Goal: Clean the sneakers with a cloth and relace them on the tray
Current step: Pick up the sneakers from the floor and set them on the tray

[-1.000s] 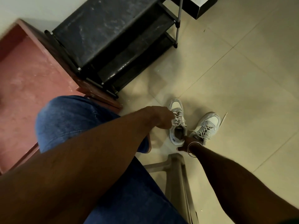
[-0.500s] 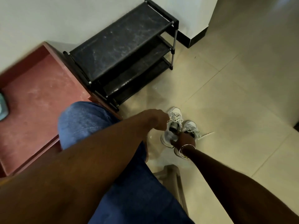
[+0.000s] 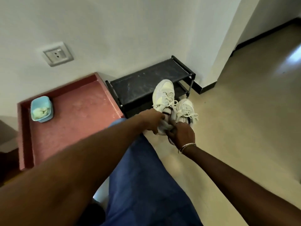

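Left hand (image 3: 153, 119) grips heel of left sneaker (image 3: 163, 93), right hand (image 3: 182, 132) grips heel of right sneaker (image 3: 185, 108). Pair white, cream-tinted, laced, lace ends dangling, toes pointing away. Held aloft before black shoe rack (image 3: 146, 82), right of red tray (image 3: 73, 115); blue tub (image 3: 41, 109) in tray's far-left corner.

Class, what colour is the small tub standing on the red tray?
The tub is light blue; the head view shows it best.

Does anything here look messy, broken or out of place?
Nothing is spilled or broken. The laces of the two sneakers hang loose and untidy as the left hand and right hand hold them above the floor, off the red tray.
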